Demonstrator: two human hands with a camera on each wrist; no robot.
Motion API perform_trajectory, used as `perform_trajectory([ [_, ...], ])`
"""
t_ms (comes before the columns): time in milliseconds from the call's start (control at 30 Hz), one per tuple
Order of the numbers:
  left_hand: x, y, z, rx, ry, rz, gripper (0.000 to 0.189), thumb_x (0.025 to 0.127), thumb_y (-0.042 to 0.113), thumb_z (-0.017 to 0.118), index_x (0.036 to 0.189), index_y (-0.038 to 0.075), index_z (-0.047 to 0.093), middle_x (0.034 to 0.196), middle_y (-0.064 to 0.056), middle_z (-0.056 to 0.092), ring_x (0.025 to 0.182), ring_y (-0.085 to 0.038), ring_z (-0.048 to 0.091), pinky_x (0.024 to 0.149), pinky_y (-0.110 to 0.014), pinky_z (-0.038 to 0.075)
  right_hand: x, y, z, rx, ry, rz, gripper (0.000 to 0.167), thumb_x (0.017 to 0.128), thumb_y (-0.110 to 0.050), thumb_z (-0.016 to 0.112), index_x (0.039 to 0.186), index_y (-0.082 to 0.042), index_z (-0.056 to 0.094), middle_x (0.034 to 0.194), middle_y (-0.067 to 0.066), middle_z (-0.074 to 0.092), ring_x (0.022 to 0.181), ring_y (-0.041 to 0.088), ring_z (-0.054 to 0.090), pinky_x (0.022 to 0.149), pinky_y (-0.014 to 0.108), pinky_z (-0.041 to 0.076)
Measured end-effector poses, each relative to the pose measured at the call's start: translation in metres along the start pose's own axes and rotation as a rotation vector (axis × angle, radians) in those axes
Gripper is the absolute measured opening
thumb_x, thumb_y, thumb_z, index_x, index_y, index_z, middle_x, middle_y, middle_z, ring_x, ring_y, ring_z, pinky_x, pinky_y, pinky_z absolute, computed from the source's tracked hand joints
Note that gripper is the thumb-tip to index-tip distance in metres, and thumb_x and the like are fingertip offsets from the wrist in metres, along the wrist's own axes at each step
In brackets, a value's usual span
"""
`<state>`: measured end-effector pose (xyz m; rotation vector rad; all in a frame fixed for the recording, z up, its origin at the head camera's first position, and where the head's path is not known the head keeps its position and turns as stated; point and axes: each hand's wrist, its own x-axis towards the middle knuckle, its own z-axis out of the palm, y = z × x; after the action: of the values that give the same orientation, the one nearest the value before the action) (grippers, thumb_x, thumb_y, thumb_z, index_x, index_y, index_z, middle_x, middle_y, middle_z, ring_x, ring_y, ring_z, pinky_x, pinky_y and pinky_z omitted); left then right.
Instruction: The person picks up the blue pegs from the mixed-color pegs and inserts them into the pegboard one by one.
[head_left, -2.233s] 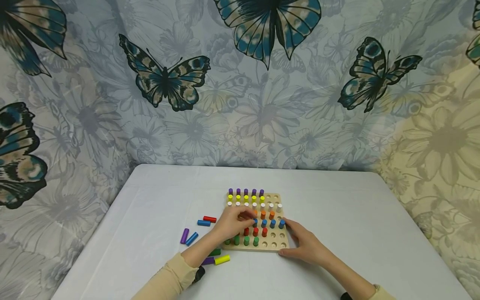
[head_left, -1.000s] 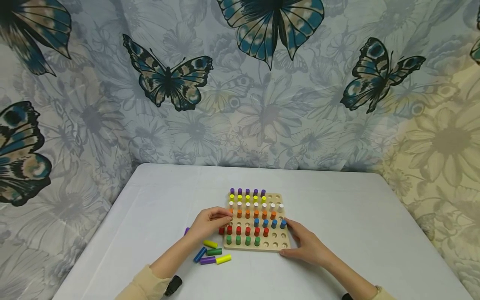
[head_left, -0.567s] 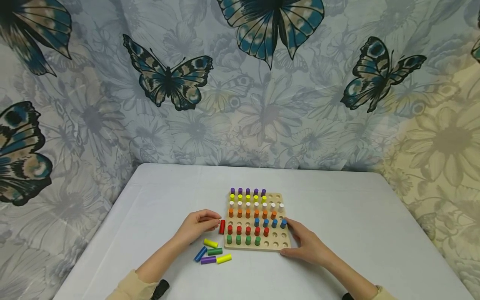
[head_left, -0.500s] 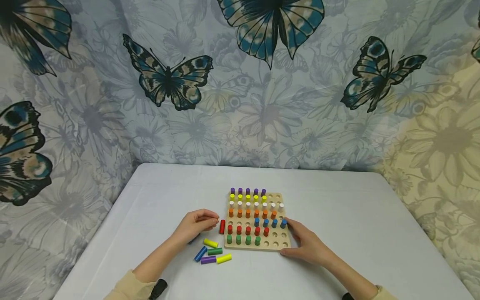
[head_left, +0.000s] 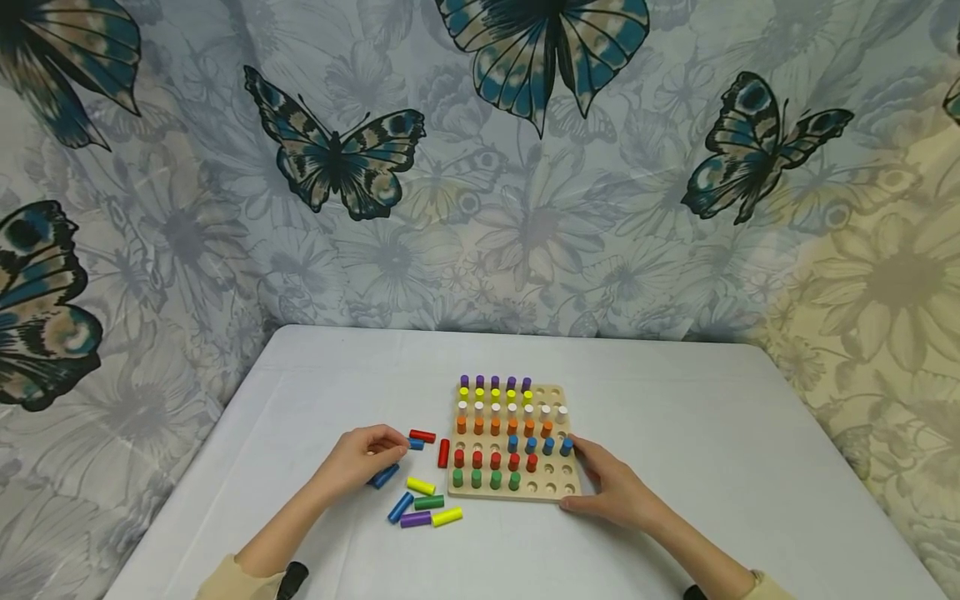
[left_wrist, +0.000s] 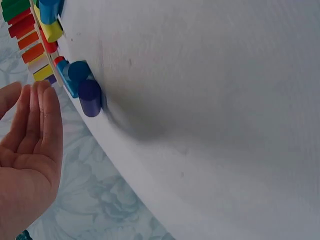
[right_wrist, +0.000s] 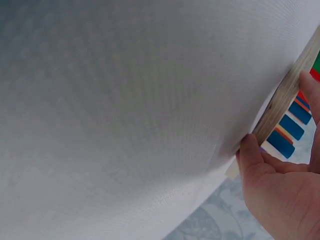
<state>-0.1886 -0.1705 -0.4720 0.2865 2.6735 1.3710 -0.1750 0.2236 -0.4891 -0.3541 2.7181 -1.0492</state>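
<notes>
My left hand (head_left: pixel 362 457) hovers over the loose pegs left of the wooden pegboard (head_left: pixel 551 483). Its fingers are extended and nothing shows between them in the left wrist view. Close to it lie a red peg (head_left: pixel 422 436), a blue peg (head_left: pixel 416 445) partly behind the fingertips, and another blue peg (head_left: pixel 385 477). A purple peg (left_wrist: pixel 90 97) also appears beside these in the left wrist view. My right hand (head_left: pixel 611 487) grips the pegboard's right edge, thumb by the near corner and fingers farther up the side. Rows of coloured pegs stand upright in the board.
A single red peg (head_left: pixel 444 453) lies along the board's left side. Nearer the front, yellow (head_left: pixel 447 517), green (head_left: pixel 429 502), purple (head_left: pixel 416 520) and blue (head_left: pixel 401 507) pegs lie loose on the white table (head_left: pixel 675 400). A butterfly-patterned backdrop (head_left: pixel 480 267) stands behind.
My left hand has moved left from over the board, past its left edge, to the loose pegs, uncovering the red peg beside the board. My right hand stays at the board's edge.
</notes>
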Motion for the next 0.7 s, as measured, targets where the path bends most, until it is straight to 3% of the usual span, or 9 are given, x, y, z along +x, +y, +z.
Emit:
perform_trajectory([
  [200,-0.0023,-0.0009,-0.0008,0.209,-0.005,0.114,0.006,0.091,0.013,0.069,0.096,0.011,0.070,0.080,0.009,0.062,0.074,-0.008,0.055,0.067,-0.023,0.051,0.0002,0.0002,0.0003,0.003,0.004,0.004,0.100,0.071,-0.041,0.086,0.149,-0.002,0.035,0.149,0.022,0.039,0.135,0.039,0.040,0.100,0.044,0.044],
  [400,-0.0044,-0.0009,0.0030,0.455,-0.022,0.181,0.010,0.086,0.013,0.073,0.096,0.013,0.070,0.075,0.012,0.055,0.067,-0.005,0.048,0.058,-0.024,0.044,0.0000,0.0004,0.0014,0.011,0.001,0.009,0.100,0.071,-0.040,0.086,0.149,-0.002,0.035,0.149,0.021,0.038,0.135,0.039,0.039,0.101,0.044,0.044],
  [700,-0.0065,0.0034,0.0071,0.547,-0.038,0.211,0.014,0.084,0.011,0.075,0.096,0.010,0.070,0.076,0.008,0.056,0.065,-0.006,0.046,0.057,-0.026,0.044,-0.0009,-0.0009,0.0011,0.008,0.008,0.012,0.100,0.071,-0.041,0.086,0.148,-0.002,0.036,0.148,0.022,0.039,0.134,0.039,0.040,0.100,0.044,0.044],
])
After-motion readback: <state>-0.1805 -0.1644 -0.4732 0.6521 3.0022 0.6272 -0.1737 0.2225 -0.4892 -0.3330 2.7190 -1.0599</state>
